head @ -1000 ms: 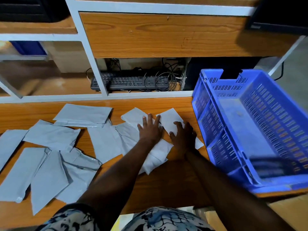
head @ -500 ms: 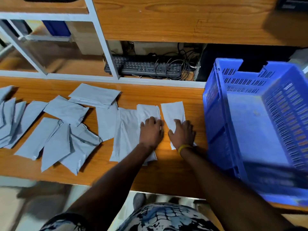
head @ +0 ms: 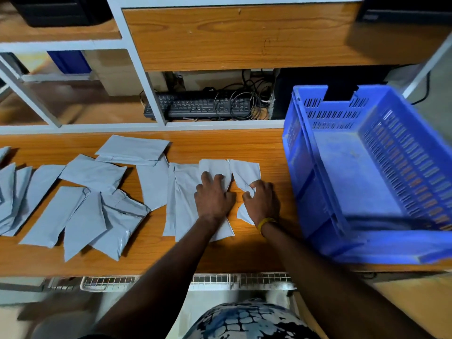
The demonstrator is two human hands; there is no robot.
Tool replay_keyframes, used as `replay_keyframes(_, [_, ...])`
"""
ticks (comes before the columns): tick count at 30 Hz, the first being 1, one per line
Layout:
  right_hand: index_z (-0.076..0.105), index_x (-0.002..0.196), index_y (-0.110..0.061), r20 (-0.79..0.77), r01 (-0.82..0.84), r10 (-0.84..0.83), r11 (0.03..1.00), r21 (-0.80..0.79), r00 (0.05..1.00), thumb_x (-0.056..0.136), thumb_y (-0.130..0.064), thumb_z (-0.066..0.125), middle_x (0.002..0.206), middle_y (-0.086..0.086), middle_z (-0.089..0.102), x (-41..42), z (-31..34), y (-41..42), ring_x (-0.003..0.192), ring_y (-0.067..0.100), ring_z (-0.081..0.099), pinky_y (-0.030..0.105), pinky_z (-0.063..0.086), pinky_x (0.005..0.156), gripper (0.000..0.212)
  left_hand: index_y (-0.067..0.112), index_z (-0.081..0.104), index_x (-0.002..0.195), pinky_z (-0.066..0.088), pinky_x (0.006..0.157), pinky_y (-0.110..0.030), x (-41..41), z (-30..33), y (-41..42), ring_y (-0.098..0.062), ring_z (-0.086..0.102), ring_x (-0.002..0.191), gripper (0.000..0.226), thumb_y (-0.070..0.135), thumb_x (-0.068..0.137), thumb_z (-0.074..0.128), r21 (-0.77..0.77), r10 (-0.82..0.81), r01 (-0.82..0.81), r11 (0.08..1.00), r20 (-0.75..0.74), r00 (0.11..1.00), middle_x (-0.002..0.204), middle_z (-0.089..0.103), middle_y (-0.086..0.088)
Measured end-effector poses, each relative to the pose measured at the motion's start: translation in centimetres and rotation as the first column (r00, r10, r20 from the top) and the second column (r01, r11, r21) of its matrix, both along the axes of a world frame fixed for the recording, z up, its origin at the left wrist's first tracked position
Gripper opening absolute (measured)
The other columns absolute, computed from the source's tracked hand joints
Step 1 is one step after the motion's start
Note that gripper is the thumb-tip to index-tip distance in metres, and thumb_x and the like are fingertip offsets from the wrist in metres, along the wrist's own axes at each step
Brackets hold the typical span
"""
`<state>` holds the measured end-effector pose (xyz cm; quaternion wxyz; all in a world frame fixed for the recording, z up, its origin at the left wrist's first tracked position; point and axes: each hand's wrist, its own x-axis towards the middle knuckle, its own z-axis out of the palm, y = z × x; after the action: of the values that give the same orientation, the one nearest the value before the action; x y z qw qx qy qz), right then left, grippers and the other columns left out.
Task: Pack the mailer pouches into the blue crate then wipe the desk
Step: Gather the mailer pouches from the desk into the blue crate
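At frame centre, left hand (head: 215,194) presses flat on overlapped mailer pouches (head: 186,199); right hand (head: 261,199) pinches rightmost pouch (head: 244,172). Blue crate (head: 342,167) at right looks empty. Packing barely begun; many pouches on desk (head: 220,253), wiping undone.

A single head-worn wide-angle view looks forward and steeply down from above the person's chest, close over the desk (head: 244,253). Both forearms reach up from the bottom edge; the shelf (head: 244,37) lies beyond the hands, the crate (head: 303,182) just right of them. Straight edges bow near the frame's borders.
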<state>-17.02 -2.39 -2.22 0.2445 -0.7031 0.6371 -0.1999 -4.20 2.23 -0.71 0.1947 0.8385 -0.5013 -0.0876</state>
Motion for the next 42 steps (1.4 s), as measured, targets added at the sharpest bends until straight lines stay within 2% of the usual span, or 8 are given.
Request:
replay_keyframes(10, [0.059,0.104,-0.023,0.398,0.240,-0.085,0.903,-0.357,0.913,0.083,-0.025,0.062,0.105,0.000,0.057,0.7,7.8,5.2,0.096,0.019,0.054,0.035,0.047,0.074,0.022,0.024,0.055,0.120,0.052,0.090,-0.036,-1.2,5.3,4.0,-0.019,0.044,0.127,0.037,0.023,0.084,0.066,-0.576,-0.160,-0.076,0.814,-0.348,0.924,0.136,0.040,-0.007])
replay_keyframes(16, [0.060,0.102,-0.012,0.528,0.344,-0.050,0.809,-0.475,0.848,0.083,-0.014,0.067,0.103,0.008,0.055,-1.7,13.9,6.8,0.093,0.014,0.054,0.013,0.038,0.072,0.021,0.016,0.057,0.117,0.029,0.091,-0.001,-3.8,10.3,4.8,-0.018,0.041,0.127,0.034,0.016,0.083,0.062,-0.705,-0.259,-0.089,0.703,-0.371,0.892,0.131,0.045,-0.012])
replay_keyframes(21, [0.061,0.100,-0.014,0.547,0.424,-0.084,0.733,-0.532,0.833,0.082,-0.012,0.066,0.102,0.006,0.056,-5.5,18.8,6.7,0.087,-0.002,0.046,0.002,0.033,0.069,0.020,0.021,0.056,0.115,0.035,0.102,-0.014,-6.7,13.7,4.2,-0.018,0.043,0.127,0.035,0.011,0.083,0.064,-0.762,-0.363,-0.083,0.642,-0.397,0.843,0.129,0.046,-0.009])
replay_keyframes(25, [0.059,0.101,-0.025,0.532,0.442,-0.121,0.724,-0.530,0.838,0.082,-0.019,0.063,0.108,-0.003,0.055,-9.2,21.4,5.4,0.086,-0.013,0.044,0.000,0.033,0.071,0.020,0.020,0.056,0.115,0.039,0.101,-0.020,-10.3,15.8,2.2,-0.013,0.043,0.124,0.037,0.004,0.082,0.064,-0.776,-0.429,-0.099,0.623,-0.445,0.786,0.127,0.047,-0.008])
replay_keyframes(28, [0.059,0.105,-0.024,0.483,0.436,-0.150,0.705,-0.560,0.863,0.083,-0.021,0.062,0.110,-0.001,0.053,-12.8,22.2,3.3,0.086,-0.001,0.049,0.000,0.032,0.066,0.022,0.015,0.057,0.115,0.035,0.101,-0.014,-13.7,16.9,-0.2,-0.008,0.042,0.122,0.037,0.006,0.079,0.061,-0.782,-0.471,-0.071,0.620,-0.442,0.763,0.125,0.047,-0.009])
replay_keyframes(33, [0.057,0.111,-0.025,0.350,0.439,-0.290,0.750,-0.495,0.891,0.084,-0.027,0.061,0.116,0.005,0.051,-18.9,21.3,-2.5,0.098,0.023,0.058,0.029,0.039,0.069,0.027,0.011,0.059,0.114,0.032,0.100,-0.011,-19.9,17.9,-5.5,-0.013,0.045,0.116,0.041,0.017,0.073,0.056,-0.763,-0.489,-0.045,0.645,-0.457,0.743,0.123,0.046,-0.009])
replay_keyframes(38, [0.056,0.118,-0.022,0.167,0.390,-0.356,0.878,-0.276,0.919,0.086,-0.034,0.061,0.123,0.016,0.048,-23.4,18.3,-9.4,0.108,0.040,0.057,0.043,0.047,0.088,0.035,0.017,0.054,0.122,0.044,0.096,-0.038,-25.0,16.8,-11.1,-0.032,0.047,0.118,0.051,0.022,0.072,0.056,-0.636,-0.402,0.038,0.771,-0.440,0.803,0.130,0.041,-0.013])
replay_keyframes(42, [0.055,0.121,-0.018,0.013,0.367,-0.367,0.928,-0.065,0.930,0.087,-0.038,0.062,0.127,0.020,0.046,-25.1,14.6,-13.3,0.114,0.043,0.055,0.046,0.045,0.093,0.041,0.022,0.052,0.127,0.043,0.095,-0.045,-27.6,13.3,-15.1,-0.041,0.049,0.116,0.042,0.029,0.086,0.059,-0.339,-0.200,0.053,0.939,-0.417,0.886,0.136,0.038,-0.014])
